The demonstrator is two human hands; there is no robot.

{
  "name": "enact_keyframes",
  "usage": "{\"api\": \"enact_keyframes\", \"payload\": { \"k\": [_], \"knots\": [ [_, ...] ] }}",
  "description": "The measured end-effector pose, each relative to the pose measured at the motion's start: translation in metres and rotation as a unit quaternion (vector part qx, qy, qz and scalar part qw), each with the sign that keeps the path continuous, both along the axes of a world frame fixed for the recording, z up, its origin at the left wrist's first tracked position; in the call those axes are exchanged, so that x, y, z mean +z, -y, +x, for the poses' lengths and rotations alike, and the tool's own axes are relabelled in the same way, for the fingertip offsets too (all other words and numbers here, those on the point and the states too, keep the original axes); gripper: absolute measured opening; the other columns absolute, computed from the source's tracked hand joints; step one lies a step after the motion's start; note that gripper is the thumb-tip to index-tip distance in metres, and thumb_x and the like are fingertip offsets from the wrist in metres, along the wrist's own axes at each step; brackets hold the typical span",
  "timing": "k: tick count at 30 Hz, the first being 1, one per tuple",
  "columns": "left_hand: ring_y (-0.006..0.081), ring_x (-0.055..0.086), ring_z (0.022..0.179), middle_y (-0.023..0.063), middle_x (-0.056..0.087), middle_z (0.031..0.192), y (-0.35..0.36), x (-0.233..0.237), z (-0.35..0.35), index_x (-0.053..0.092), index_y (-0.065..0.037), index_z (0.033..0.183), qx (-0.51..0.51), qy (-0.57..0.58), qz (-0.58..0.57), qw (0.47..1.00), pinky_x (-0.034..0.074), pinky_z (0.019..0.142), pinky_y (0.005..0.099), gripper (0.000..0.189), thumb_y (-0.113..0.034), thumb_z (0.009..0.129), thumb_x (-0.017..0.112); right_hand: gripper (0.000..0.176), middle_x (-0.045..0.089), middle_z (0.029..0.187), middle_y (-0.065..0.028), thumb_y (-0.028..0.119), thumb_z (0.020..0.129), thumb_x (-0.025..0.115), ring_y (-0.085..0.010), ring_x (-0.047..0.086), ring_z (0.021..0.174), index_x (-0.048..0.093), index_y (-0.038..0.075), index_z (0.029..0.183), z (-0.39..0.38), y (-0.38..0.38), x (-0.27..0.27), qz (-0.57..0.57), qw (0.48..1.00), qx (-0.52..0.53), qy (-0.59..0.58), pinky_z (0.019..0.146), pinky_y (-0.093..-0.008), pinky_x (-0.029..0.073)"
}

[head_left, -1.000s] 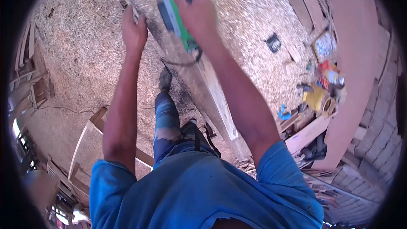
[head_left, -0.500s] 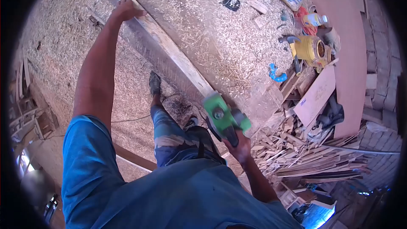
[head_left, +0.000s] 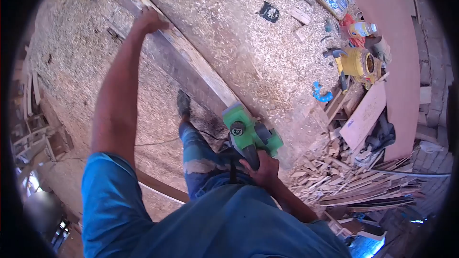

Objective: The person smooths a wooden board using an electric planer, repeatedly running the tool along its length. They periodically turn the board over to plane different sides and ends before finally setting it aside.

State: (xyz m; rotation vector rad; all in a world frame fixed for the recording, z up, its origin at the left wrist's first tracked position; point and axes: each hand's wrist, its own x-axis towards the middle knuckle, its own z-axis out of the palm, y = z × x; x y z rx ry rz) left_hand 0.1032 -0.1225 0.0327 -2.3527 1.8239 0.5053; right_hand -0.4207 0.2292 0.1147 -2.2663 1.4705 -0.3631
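Note:
A green electric planer (head_left: 245,131) with a black handle sits at the near end of a long wooden board (head_left: 203,71). My right hand (head_left: 264,168) is wrapped round the planer's rear handle. Farther up the board, my left hand (head_left: 152,20) grips it with the fingers bent over the top; part of its grip is hidden. The board runs diagonally from the upper left to the planer, along a wider, darker plank (head_left: 174,62). How much of the board lies under the planer is hidden.
Wood shavings (head_left: 229,28) cover the floor. At right are a yellow container (head_left: 354,62), a clear bottle (head_left: 362,29), a blue curved piece (head_left: 321,93) and a pile of wood offcuts (head_left: 330,165). A thin cord (head_left: 158,142) trails near my legs.
The planer has moved slightly up and left along the board, with my right hand on it. My left hand still holds the board. The whole view has shifted a little.

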Motion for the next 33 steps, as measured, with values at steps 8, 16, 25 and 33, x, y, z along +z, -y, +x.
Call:
{"api": "enact_keyframes", "payload": {
  "k": [8,16,25,33],
  "knots": [
    [0.0442,0.06,0.136,0.037,0.065,0.135,0.018,0.002,0.03,0.073,0.009,0.125,-0.006,-0.107,0.05,0.993,0.045,0.116,0.0498,0.098,-0.082,0.088,0.061,0.056,0.071,0.08,-0.0116,0.057,0.088,0.081,-0.0327,0.073,0.07,0.063,0.005,0.102,0.158,0.07,-0.007,-0.02,1.0,0.004,-0.021,0.059,-0.0438,0.058],
    [0.0448,0.056,0.14,0.0336,0.065,0.138,0.029,0.02,0.021,0.072,-0.003,0.135,-0.107,-0.017,0.124,0.986,0.043,0.117,0.0477,0.089,-0.078,0.087,0.064,0.061,0.073,0.085,-0.0143,0.062,0.09,0.076,-0.0302,0.075,0.071,0.063,0.005,0.107,0.2,0.125,0.001,0.01,1.0,-0.009,0.028,0.06,-0.0431,0.06],
    [0.046,0.065,0.128,0.0337,0.069,0.132,0.031,0.002,0.037,0.074,0.0,0.129,-0.075,-0.079,0.097,0.989,0.051,0.108,0.0494,0.084,-0.069,0.081,0.079,0.062,0.073,0.091,-0.012,0.055,0.081,0.088,-0.0267,0.073,0.07,0.068,0.003,0.109,-0.042,-0.037,-0.004,-0.11,0.993,0.004,-0.031,0.059,-0.0382,0.059],
    [0.0437,0.069,0.124,0.0311,0.073,0.125,0.023,0.003,0.036,0.075,0.004,0.125,-0.059,-0.098,0.061,0.992,0.052,0.106,0.0473,0.084,-0.067,0.08,0.082,0.059,0.071,0.084,-0.0127,0.053,0.081,0.089,-0.0281,0.072,0.068,0.067,0.001,0.098,-0.059,-0.058,-0.014,-0.111,0.994,0.008,-0.019,0.059,-0.039,0.06]
  ]
}}
